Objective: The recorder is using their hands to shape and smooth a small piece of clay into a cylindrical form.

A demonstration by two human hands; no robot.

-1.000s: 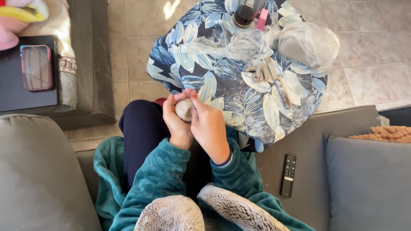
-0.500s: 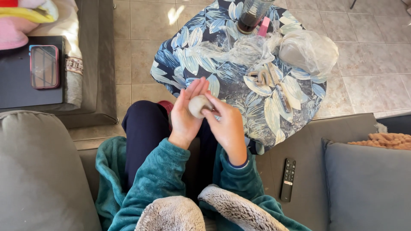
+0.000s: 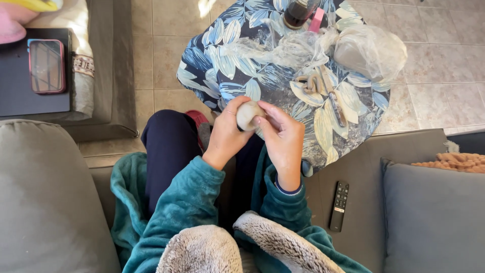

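A phone in a red case (image 3: 46, 66) lies on a dark surface at far left. The left hand (image 3: 226, 136) cups a pale lump of dough (image 3: 248, 114), fingers curled around it, while the right hand (image 3: 284, 139) pinches its other side. Behind them stands the leaf-patterned counter (image 3: 222, 55) with a clear plastic bag (image 3: 371, 48). A black remote (image 3: 339, 206) lies on the grey sofa.

Tiled floor (image 3: 166, 55) lies open at left — cluttered leaf-patterned table (image 3: 222, 60) blocks ahead.
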